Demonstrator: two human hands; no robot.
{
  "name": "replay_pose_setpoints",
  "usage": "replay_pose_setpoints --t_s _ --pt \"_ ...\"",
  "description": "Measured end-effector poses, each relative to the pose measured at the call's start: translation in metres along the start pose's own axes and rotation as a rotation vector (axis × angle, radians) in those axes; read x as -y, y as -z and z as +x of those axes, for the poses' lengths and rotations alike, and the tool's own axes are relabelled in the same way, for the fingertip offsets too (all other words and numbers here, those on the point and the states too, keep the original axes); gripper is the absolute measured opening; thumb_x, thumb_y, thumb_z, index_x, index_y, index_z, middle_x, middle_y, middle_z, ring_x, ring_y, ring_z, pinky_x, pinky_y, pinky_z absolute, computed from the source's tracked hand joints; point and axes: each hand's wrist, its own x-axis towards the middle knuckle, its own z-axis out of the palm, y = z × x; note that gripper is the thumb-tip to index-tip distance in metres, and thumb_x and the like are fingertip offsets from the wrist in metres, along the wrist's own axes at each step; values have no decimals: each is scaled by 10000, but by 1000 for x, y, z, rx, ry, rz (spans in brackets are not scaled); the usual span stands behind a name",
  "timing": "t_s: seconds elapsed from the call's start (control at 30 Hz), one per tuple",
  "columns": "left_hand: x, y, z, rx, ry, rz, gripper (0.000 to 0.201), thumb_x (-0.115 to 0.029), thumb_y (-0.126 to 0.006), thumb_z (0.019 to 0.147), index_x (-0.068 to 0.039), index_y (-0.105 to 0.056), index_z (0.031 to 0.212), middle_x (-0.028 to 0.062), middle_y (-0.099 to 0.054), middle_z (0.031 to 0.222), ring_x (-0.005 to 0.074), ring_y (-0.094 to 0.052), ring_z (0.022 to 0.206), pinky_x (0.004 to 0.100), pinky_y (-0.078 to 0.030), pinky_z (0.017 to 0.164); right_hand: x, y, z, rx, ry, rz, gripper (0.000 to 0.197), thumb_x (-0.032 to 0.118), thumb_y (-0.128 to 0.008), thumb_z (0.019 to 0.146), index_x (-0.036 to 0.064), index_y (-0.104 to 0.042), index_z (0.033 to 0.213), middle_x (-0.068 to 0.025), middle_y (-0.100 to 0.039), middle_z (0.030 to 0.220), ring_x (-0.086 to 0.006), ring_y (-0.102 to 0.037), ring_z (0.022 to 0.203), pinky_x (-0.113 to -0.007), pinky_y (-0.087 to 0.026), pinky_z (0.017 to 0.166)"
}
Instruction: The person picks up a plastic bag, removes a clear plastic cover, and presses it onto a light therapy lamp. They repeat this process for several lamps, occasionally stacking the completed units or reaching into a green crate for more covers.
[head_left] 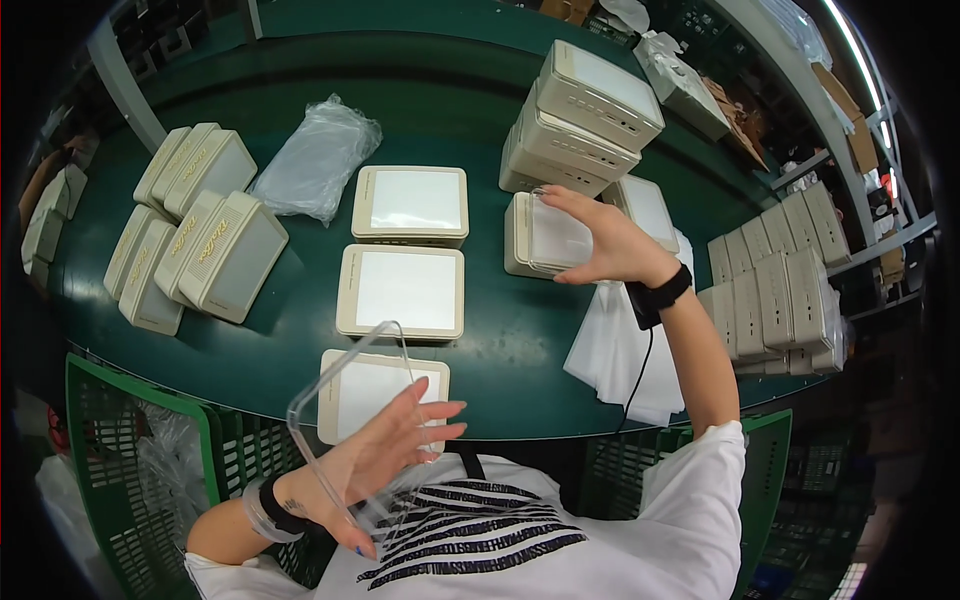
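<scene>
My left hand point(385, 455) holds a clear plastic cover point(338, 367) across its width, thumb at one side and fingers stretched to the other. The cover is tilted above the nearest of three beige boxes with white tops point(345, 400), partly hiding it. Another beige box point(400, 288) lies behind it, and a third point(412, 200) farther back. To the right, my right hand point(615, 240) spans a beige box point(525, 235), fingertips at its far edge and thumb at its near edge. Part of that box is hidden under the hand.
Beige boxes stand in a stack point(585, 110) at the back, in a left group point(215, 255) and a right group point(775, 290). Clear plastic bags point(320, 155) lie at back left. White sheets point(630, 350) and a black cable point(640, 375) lie near my right arm. A green crate point(140, 385) stands at left.
</scene>
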Motion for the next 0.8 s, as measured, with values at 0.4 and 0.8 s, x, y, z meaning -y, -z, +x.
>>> replay_pose_setpoints --t_s 0.4,0.8 --pt "-2 3 2 212 171 170 1498 -326 -952 506 -131 142 1510 218 -132 1540 342 -224 1410 465 -186 1092 -21 -14 23 128 -29 -91 956 299 -844 598 -42 -395 1370 -241 -392 1435 -351 -387 1330 -357 -319 1114" --pt "-7 13 1 275 154 261 1451 -343 -922 564 -59 155 1494 254 -164 1513 358 -245 1398 468 -197 1095 -17 -6 35 236 -121 -44 1050 302 -880 545 -50 -367 1391 -225 -379 1450 -351 -376 1338 -362 -319 1112"
